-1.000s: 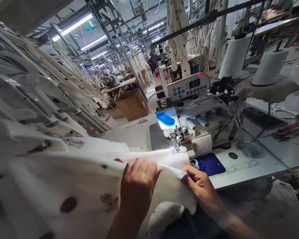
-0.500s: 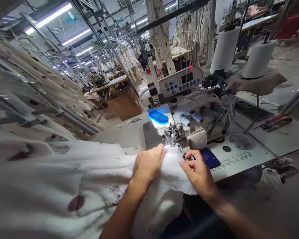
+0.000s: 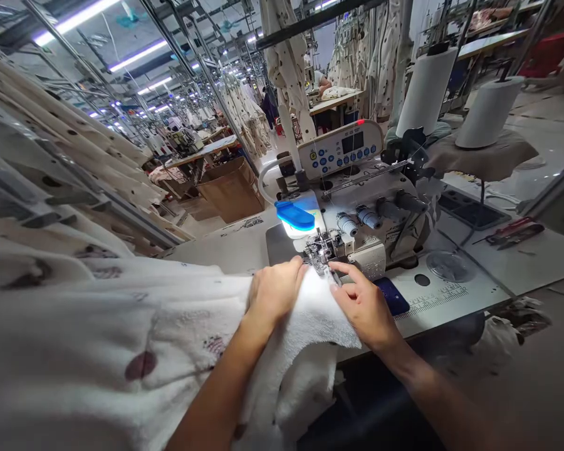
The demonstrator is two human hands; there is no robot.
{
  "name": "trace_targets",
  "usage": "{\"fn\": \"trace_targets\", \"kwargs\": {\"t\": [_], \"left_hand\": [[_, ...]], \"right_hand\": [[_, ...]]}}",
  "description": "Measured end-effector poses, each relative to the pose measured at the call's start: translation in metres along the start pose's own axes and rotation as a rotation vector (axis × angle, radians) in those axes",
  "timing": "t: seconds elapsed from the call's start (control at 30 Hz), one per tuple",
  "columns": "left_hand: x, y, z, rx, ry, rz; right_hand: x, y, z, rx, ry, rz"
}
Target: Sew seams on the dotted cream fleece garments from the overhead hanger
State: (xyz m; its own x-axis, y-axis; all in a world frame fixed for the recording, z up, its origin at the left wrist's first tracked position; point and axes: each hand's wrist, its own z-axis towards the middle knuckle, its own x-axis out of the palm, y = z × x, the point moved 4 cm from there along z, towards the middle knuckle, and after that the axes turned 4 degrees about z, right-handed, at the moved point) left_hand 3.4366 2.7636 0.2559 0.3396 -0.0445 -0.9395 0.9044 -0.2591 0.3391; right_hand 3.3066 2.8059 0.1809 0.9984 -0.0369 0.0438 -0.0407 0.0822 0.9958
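A white fleecy fabric with dark printed spots lies under both hands and runs off to the lower left. Its edge reaches the needle and presser foot area of an overlock sewing machine. My left hand is closed on the fabric just left of the foot, thumb side toward the needle. On the other side, my right hand pinches the fabric edge, its index finger close to the foot. The fingertips of both hands are partly hidden by the cloth and the glare.
A lit lamp with a blue cover hangs over the needle. White thread cones stand behind at right. Red-handled snips, a clear round lid and a dark blue pad lie on the table. A cardboard box stands beyond.
My right hand has moved up and left, its index finger now nearer the presser foot. The fabric edge has shifted with it. My left hand has moved slightly up and left, still gripping.
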Motion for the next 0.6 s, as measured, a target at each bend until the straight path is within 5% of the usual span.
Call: {"fn": "trace_targets", "kwargs": {"t": [0.17,0.23,0.4,0.6], "left_hand": [[-0.003,-0.025,-0.054,0.29,-0.565,-0.132],[0.005,-0.041,-0.08,0.414,-0.703,-0.226],[0.02,-0.05,-0.097,0.417,-0.88,-0.501],[0.019,-0.048,-0.1,0.298,-0.873,-0.565]], "right_hand": [[-0.001,-0.006,-0.019,0.048,-0.001,0.15],[0.0,-0.01,-0.031,0.069,0.064,0.244],[-0.005,-0.02,-0.038,0.031,-0.093,0.132],[0.008,-0.02,-0.045,0.164,0.338,0.233]]}}
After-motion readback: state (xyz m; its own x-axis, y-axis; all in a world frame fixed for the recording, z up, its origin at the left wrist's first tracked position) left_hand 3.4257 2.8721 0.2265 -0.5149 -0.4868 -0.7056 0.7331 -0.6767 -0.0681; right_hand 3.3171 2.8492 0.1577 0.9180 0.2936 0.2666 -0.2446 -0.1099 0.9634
